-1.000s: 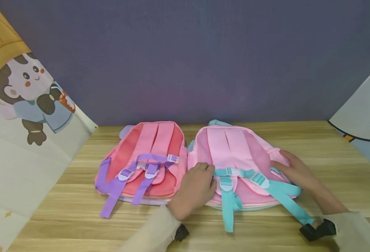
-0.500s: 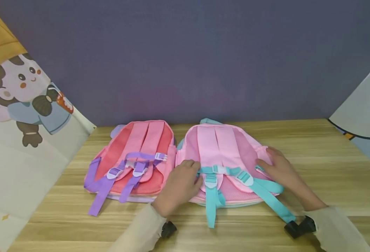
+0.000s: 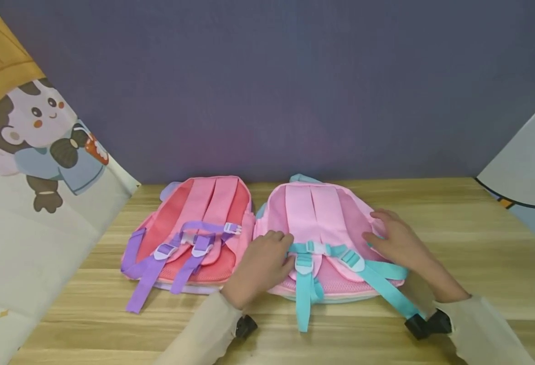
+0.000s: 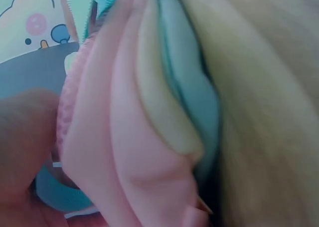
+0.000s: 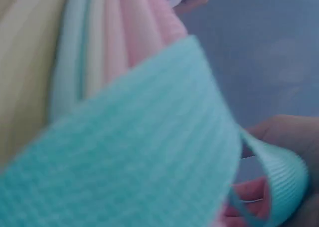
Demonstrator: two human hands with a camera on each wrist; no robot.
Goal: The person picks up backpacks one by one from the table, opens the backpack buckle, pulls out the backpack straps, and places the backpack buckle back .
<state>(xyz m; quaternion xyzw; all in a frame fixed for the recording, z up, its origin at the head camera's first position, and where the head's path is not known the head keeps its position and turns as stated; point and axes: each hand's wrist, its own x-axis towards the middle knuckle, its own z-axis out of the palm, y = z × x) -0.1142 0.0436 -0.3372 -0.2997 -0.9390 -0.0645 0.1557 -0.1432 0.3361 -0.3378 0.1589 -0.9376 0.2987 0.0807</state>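
Pale pink fabric backpack (image 3: pixel 328 210) at twelve o'clock

Your left hand (image 3: pixel 263 261) bends over its nine-o'clock side; you cannot tell whether it pinches. Your right hand (image 3: pixel 398 242), spread, touches three o'clock. Toward eleven, a coral-pink fabric backpack (image 3: pixel 192 212) lies on the wood-grain surface (image 3: pixel 472 243).

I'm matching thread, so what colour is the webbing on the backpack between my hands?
Turquoise webbing, clearest in the head view.

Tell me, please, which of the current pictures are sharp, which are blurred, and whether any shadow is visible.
Head view: fairly sharp, with the pink backpack evenly lit and a soft shadow on the table beside it; left wrist view: blurred, the backpack's folds lacking crisp edges; right wrist view: hazy, the turquoise strap large and soft, though its ribbing shows.
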